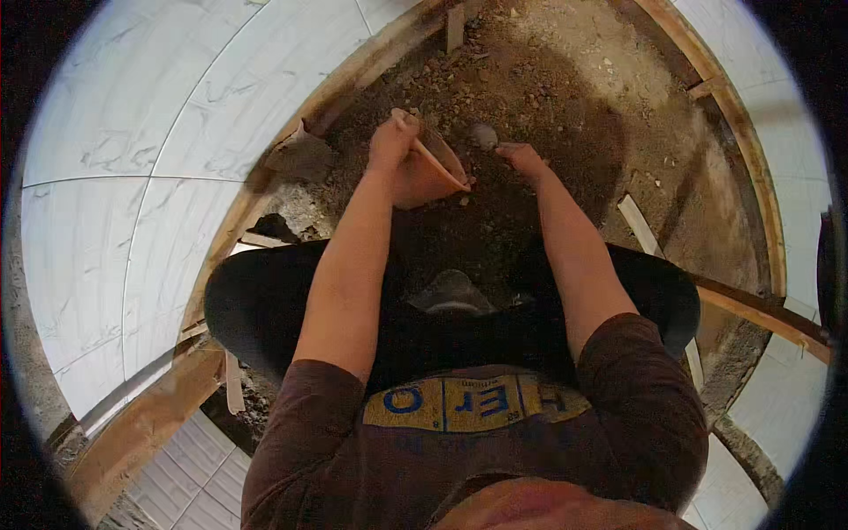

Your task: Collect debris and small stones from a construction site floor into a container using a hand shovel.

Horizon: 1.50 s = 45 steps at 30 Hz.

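Note:
My left hand [394, 143] is closed on the rim of a reddish-orange bucket [417, 184]. The bucket is tipped over to the right, its mouth facing the loose soil [521, 97]. Just right of that mouth, my right hand [523, 159] is closed, fingers pointing left. At its fingertips is a small grey rounded thing [483, 135], perhaps the blade of a small scoop or a stone; its exact kind cannot be made out. Some crumbs of earth lie by the bucket's lower lip. What the bucket holds is mostly in shadow.
Wooden boards edge the dirt patch, one curving on the left [340, 84] and one on the right [751, 150]. White tiles [115, 115] lie beyond them. A grey lump [300, 155] sits left of the bucket. Thin wood strips [638, 223] lie near my right knee.

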{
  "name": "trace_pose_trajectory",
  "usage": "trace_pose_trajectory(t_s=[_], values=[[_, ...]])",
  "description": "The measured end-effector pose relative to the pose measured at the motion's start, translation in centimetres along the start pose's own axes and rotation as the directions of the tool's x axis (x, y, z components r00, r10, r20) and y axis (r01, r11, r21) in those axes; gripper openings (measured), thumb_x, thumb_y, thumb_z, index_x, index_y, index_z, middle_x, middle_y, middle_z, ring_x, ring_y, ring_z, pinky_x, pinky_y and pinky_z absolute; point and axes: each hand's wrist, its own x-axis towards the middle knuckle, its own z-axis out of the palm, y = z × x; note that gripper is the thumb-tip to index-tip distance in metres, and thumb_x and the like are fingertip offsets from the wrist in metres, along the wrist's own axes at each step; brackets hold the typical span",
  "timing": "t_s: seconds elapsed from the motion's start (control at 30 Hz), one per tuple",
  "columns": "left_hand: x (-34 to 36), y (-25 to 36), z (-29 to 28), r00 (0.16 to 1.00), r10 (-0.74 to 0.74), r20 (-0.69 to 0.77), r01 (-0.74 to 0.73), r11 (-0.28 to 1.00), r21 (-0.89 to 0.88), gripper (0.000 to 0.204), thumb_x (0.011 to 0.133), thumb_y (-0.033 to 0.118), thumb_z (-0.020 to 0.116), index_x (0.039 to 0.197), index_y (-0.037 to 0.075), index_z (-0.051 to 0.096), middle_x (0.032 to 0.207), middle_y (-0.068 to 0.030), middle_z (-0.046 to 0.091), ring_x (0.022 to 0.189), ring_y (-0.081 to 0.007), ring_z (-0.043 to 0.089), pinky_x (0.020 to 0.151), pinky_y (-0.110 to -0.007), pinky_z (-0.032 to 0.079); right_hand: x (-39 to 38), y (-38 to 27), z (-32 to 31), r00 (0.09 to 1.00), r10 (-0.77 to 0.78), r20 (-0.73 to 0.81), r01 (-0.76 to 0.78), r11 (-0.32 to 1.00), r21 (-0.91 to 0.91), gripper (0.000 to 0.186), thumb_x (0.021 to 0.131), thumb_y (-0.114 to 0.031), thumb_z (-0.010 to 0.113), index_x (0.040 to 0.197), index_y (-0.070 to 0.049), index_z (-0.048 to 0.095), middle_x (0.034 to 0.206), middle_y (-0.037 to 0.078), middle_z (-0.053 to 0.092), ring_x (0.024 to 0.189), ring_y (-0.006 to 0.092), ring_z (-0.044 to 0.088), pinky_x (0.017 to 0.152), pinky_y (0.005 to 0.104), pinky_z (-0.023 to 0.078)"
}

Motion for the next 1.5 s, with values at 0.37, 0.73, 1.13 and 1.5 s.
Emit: trace_pose_trajectory(t_s=[0.37,0.73,1.13,1.5], values=[[0.0,-0.9,0.1,0.993,0.096,-0.067,-0.093,0.995,0.045,0.028,0.091,0.028,0.061,0.102,0.002,0.063,0.075,-0.0101,0.064,0.064,-0.0199,0.063,0.059,-0.035,0.052,-3.4,-1.3,1.2,0.94,0.341,0.035,-0.285,0.72,0.632,0.058,0.087,-0.039,0.067,0.137,-0.014,0.051,0.129,0.01,0.053,0.086,0.0245,0.053,0.074,0.0376,0.047],[-1.5,0.2,-1.9,0.988,-0.148,0.034,0.151,0.943,-0.298,0.028,0.088,0.029,0.062,0.092,0.002,0.065,0.078,-0.0129,0.066,0.066,-0.0221,0.065,0.064,-0.038,0.052,-2.6,-3.7,-2.6,0.998,0.05,-0.026,-0.036,0.917,0.397,0.06,0.088,-0.038,0.066,0.139,-0.013,0.048,0.143,0.014,0.045,0.136,0.0341,0.036,0.109,0.0501,0.031],[-1.4,-0.3,0.0,0.989,0.042,-0.145,-0.061,0.989,-0.135,0.033,0.092,0.031,0.059,0.106,0.001,0.063,0.087,-0.0141,0.066,0.076,-0.0257,0.066,0.067,-0.042,0.051,7.6,-4.7,-3.6,0.937,-0.064,-0.344,-0.019,0.972,-0.233,0.053,0.094,-0.03,0.057,0.139,-0.004,0.045,0.112,0.015,0.066,0.091,0.0245,0.065,0.083,0.0411,0.05],[0.5,0.4,-1.7,0.982,-0.182,0.051,0.189,0.915,-0.357,0.045,0.092,0.022,0.061,0.129,-0.002,0.05,0.077,-0.0117,0.064,0.065,-0.0197,0.065,0.057,-0.035,0.054,5.1,-7.2,-10.4,0.979,-0.195,0.062,0.204,0.954,-0.219,0.048,0.09,-0.038,0.063,0.135,-0.022,0.054,0.11,0.01,0.067,0.094,0.0221,0.064,0.081,0.0377,0.05]])
